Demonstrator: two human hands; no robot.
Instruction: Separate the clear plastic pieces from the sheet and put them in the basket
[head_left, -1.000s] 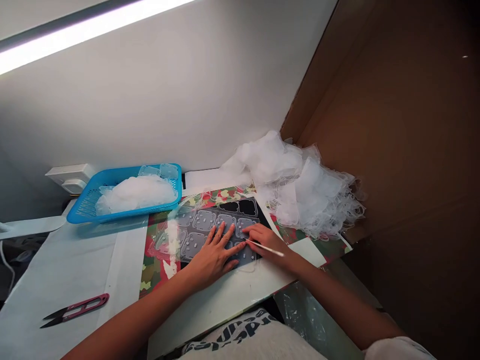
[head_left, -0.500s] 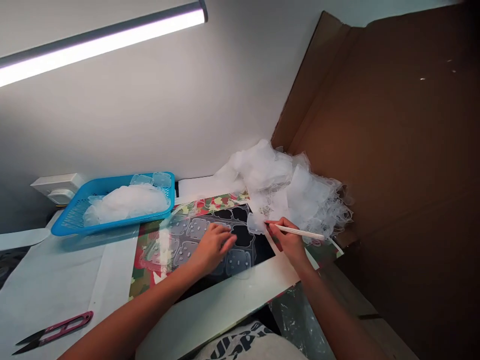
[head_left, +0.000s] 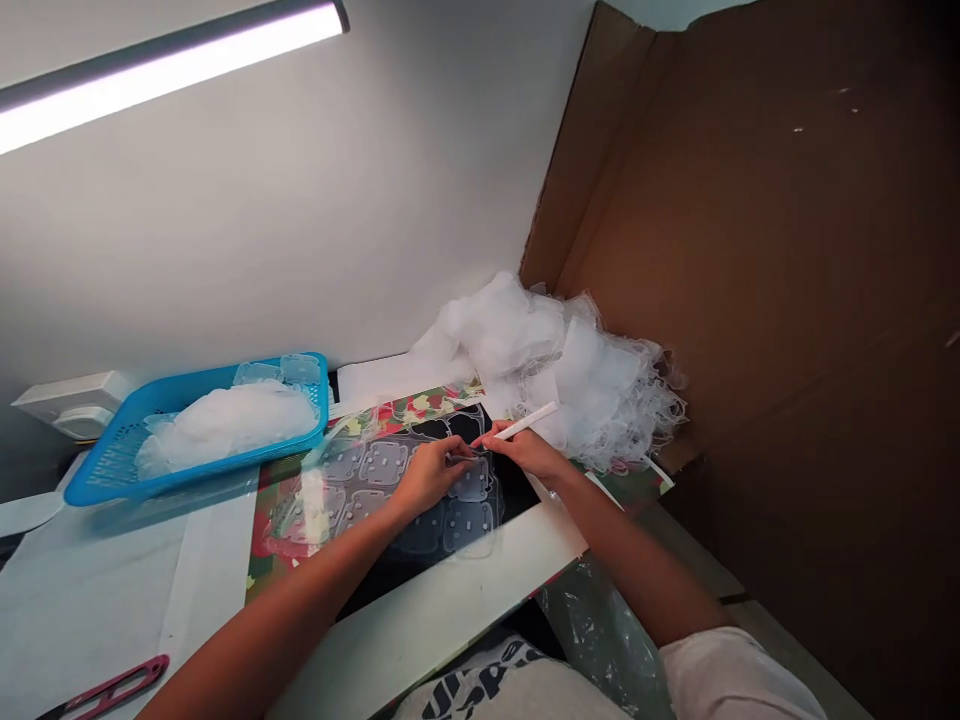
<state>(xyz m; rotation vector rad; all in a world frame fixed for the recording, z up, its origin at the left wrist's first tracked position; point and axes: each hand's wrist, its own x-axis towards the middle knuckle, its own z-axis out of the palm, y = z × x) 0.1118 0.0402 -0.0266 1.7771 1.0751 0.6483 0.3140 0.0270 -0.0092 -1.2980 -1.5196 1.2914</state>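
Pinched in the grip of the right hand (head_left: 526,452), a thin white stick (head_left: 527,423) is being held with its tip at the clear plastic sheet (head_left: 360,482) lying on the worktop (head_left: 90,590). The left hand (head_left: 429,478) is being pressed, fingers curled, onto the same sheet; whether its grip is closed cannot be told. A blue basket (head_left: 112,472) is standing just left.

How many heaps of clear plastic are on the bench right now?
2: a heap in the basket, a bigger heap against the cardboard. More may lie out of view.
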